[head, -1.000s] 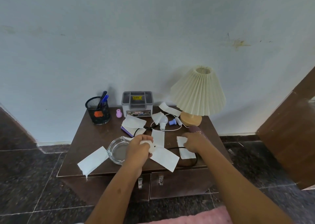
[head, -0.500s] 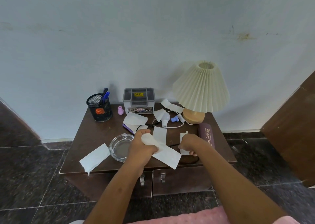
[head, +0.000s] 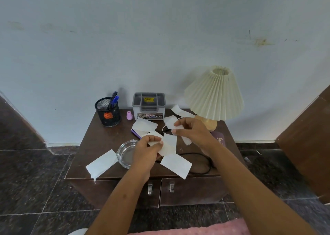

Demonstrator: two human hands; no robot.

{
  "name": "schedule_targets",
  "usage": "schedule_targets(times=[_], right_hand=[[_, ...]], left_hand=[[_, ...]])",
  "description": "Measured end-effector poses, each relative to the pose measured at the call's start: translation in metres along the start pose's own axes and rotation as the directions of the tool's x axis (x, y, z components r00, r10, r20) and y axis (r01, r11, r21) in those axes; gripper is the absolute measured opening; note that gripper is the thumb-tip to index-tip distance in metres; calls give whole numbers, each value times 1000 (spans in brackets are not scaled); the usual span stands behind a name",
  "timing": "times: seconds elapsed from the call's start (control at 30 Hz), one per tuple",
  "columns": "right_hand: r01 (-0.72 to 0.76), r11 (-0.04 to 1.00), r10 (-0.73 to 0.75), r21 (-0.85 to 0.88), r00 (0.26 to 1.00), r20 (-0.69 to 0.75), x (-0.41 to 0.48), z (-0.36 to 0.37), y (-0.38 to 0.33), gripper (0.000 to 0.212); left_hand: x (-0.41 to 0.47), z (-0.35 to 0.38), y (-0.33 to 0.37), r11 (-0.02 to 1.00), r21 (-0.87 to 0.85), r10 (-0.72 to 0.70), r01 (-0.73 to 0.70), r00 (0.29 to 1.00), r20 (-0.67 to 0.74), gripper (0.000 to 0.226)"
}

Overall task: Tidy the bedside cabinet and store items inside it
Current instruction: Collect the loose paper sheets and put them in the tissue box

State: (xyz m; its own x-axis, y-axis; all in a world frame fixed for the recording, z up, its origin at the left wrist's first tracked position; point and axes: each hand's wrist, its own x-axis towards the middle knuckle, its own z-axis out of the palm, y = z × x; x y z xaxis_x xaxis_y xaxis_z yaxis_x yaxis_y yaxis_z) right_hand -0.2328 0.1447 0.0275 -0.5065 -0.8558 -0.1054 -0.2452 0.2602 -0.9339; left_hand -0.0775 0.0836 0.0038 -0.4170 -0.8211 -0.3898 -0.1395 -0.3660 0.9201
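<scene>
The dark brown bedside cabinet [head: 100,145] has two closed front doors with metal handles [head: 150,189]. White tissue sheets lie scattered on its top, one at the front left [head: 101,163] and one at the front middle [head: 175,166]. My left hand [head: 146,152] is closed on a bunch of white tissues [head: 168,143] above the cabinet's middle. My right hand [head: 192,130] hovers further back with its fingers pinching a white tissue [head: 171,121]; a crumpled piece [head: 186,140] hangs under its palm. A black cable [head: 200,160] loops near the front right.
A glass ashtray [head: 125,156] sits left of my left hand. At the back stand a black mesh pen cup [head: 108,113], a small pink object [head: 129,115], a grey storage box [head: 148,106] and a pleated lamp [head: 214,93]. A purple case [head: 220,140] lies right.
My right hand has left the front right with a tissue and moved back toward the lamp base. My left hand has lifted slightly and holds more tissue.
</scene>
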Motion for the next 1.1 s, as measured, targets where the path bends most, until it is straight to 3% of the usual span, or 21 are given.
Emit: schedule_targets(times=[0.13, 0.23, 0.4, 0.5, 0.73, 0.83, 0.97, 1.1], right_hand=[[-68, 971, 43, 230, 993, 109, -3, 4, -1, 42], [-111, 966, 83, 235, 989, 124, -4, 11, 0, 42], [-182, 942, 143, 281, 978, 154, -5, 19, -3, 19], [-208, 944, 165, 256, 970, 179, -4, 25, -2, 29], [-194, 967, 168, 166, 973, 160, -8, 41, -3, 30], [-187, 969, 178, 160, 982, 69, -8, 47, -2, 26], [-188, 954, 200, 231, 979, -28, -9, 51, -2, 13], [-225, 952, 236, 209, 971, -30, -11, 55, -3, 22]], left_hand=[[2, -1, -2, 998, 64, 21, -20, 1000, -9, 28], [-2, 0, -2, 998, 60, 23, -24, 1000, 17, 34], [-5, 0, 2, 999, 32, 27, -28, 999, 33, 43], [-6, 0, 5, 1000, 4, 7, -7, 999, 50, 44], [-10, 1, 4, 999, -50, -16, 19, 998, 65, 40], [-14, 2, 11, 998, -57, -27, 32, 996, 81, 41], [-20, 4, 15, 996, -83, -4, 13, 993, 118, 65], [-20, 4, 15, 996, -94, 2, 10, 992, 125, 74]])
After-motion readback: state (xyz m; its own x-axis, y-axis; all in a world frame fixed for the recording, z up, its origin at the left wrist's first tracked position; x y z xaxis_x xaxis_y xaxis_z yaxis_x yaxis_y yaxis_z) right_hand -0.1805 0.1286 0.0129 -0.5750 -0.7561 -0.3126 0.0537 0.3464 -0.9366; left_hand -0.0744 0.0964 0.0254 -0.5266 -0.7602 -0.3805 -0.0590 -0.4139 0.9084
